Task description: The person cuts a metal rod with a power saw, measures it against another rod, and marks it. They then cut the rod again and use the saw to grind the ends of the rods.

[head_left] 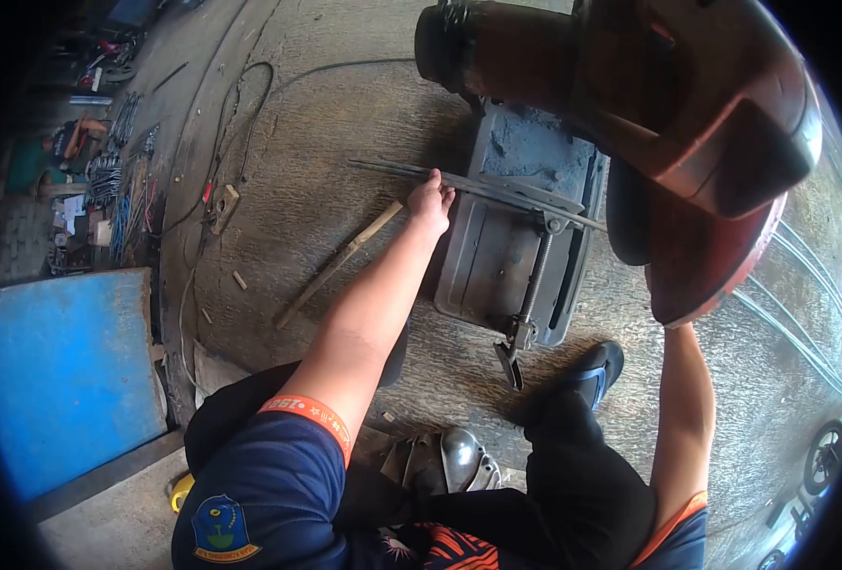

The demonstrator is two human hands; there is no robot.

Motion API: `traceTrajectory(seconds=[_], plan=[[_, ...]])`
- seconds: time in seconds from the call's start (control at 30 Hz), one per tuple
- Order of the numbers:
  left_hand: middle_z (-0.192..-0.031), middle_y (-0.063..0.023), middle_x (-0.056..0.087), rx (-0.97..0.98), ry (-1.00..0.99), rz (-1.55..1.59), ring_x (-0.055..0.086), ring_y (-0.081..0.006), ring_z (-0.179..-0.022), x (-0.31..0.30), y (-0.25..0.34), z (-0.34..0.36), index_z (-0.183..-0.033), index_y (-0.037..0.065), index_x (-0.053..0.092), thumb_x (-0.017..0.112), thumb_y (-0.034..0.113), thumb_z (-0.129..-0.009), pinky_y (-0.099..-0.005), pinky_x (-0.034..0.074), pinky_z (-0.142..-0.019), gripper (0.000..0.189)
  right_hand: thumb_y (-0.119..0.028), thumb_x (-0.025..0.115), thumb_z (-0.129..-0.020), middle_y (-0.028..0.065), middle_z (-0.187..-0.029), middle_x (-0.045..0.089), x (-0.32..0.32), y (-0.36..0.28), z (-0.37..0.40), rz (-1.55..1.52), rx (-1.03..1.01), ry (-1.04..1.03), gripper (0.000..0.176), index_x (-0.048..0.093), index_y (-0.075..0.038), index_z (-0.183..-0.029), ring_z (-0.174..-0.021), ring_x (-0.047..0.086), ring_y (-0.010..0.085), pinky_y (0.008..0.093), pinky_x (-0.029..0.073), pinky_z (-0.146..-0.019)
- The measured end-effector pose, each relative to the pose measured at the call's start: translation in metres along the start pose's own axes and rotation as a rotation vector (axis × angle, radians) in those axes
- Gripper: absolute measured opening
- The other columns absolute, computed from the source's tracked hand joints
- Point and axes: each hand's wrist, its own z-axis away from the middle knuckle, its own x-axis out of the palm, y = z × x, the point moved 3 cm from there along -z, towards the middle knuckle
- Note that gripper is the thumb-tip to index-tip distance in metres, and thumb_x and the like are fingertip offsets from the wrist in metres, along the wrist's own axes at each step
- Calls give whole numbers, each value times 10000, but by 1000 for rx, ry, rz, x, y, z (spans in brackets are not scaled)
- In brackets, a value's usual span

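My left hand [430,201] is closed around thin metal rods [383,167], which lie across the base of a chop saw. The rods pass by the saw's clamp, and their right ends reach toward the disc side. The grey saw base [468,256] carries a long clamp screw [538,271] with a crank handle [508,366]. Above it looms the worn reddish saw head [687,104], with its motor and blade guard. My right forearm [684,408] reaches up to the guard's lower edge; the hand itself is hidden behind the saw head.
A wooden stick [340,261] lies on the rough floor left of the base. Cables [259,104] run along the floor. At left are a blue panel [65,370] and tools [107,180]. Long thin rods [801,332] lie at right. My sandalled foot [592,375] is near the base.
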Motion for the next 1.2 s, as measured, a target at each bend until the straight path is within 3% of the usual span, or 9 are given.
traceTrajectory(seconds=[0.23, 0.47, 0.57, 0.7, 0.8, 0.87, 0.93, 1.0, 1.2], plan=[[-801, 12, 626, 1, -22, -16, 589, -126, -738, -7, 2, -8, -891, 152, 612, 649, 285, -910, -251, 514, -659, 139, -399, 555, -928, 208, -1233, 605, -24, -11, 20, 99, -86, -3, 385, 593, -145, -1214, -1091, 608, 365, 421, 510, -831], [-763, 12, 610, -11, -25, -43, 595, -100, -671, -8, 4, -11, -868, 121, 588, 646, 288, -914, -203, 522, -559, 182, -179, 564, -867, 224, -1226, 568, -36, -28, 27, 1550, -381, 102, 414, 543, 3, -1239, -1106, 566, 312, 404, 468, -930], [-787, 15, 617, 4, -22, -53, 583, -99, -674, -8, 3, -12, -900, 131, 595, 635, 268, -926, -209, 508, -605, 145, -169, 655, -783, 229, -1060, 650, 26, -123, 33, 1448, -296, 112, 402, 593, 1, -1142, -994, 638, 343, 404, 496, -834], [-830, 14, 617, 14, 91, -68, 584, -100, -694, -1, 3, -7, -940, 105, 613, 642, 263, -921, -213, 512, -610, 162, -200, 577, -895, 173, -940, 694, 153, -260, 62, 1130, -466, 815, 281, 678, -40, -1103, -933, 674, 204, 340, 511, -826], [-812, -2, 615, 42, 124, -73, 589, -103, -668, -1, 1, -9, -927, 88, 618, 654, 265, -913, -203, 510, -579, 181, -54, 388, -991, 183, -1273, 556, 227, -340, 62, 680, -831, 426, 316, 548, 26, -1251, -1164, 571, 277, 400, 475, -1015], [-802, -8, 611, 55, 130, -69, 588, -108, -661, -1, 0, -9, -916, 79, 616, 659, 260, -910, -205, 511, -573, 186, -19, 421, -949, 171, -1278, 554, 243, -377, 46, 1455, -1000, 253, 370, 508, 18, -1307, -1156, 569, 230, 343, 464, -1004], [-793, -14, 608, 69, 130, -65, 588, -112, -654, 3, 2, -7, -905, 70, 614, 664, 255, -907, -206, 512, -566, 191, -151, 595, -898, 147, -1202, 614, 293, -367, 31, 996, -810, 122, 404, 570, -155, -1301, -1075, 595, 235, 464, 290, -1044], [-778, -20, 603, 79, 209, -96, 588, -127, -655, 5, 5, -2, -883, 55, 607, 676, 243, -898, -216, 516, -559, 201, -42, 476, -895, 158, -1288, 554, 276, -350, 10, 707, -371, 326, 450, 486, 10, -1341, -1126, 578, 205, 310, 462, -963], [-965, -78, 600, 96, 174, -88, 600, -163, -769, 11, 8, 7, -995, 15, 590, 659, 273, -908, -227, 544, -622, 281, -108, 529, -848, 180, -1347, 510, 298, -303, 51, 722, -627, 328, 583, 406, 13, -1405, -1210, 518, 251, 334, 397, -1028]])
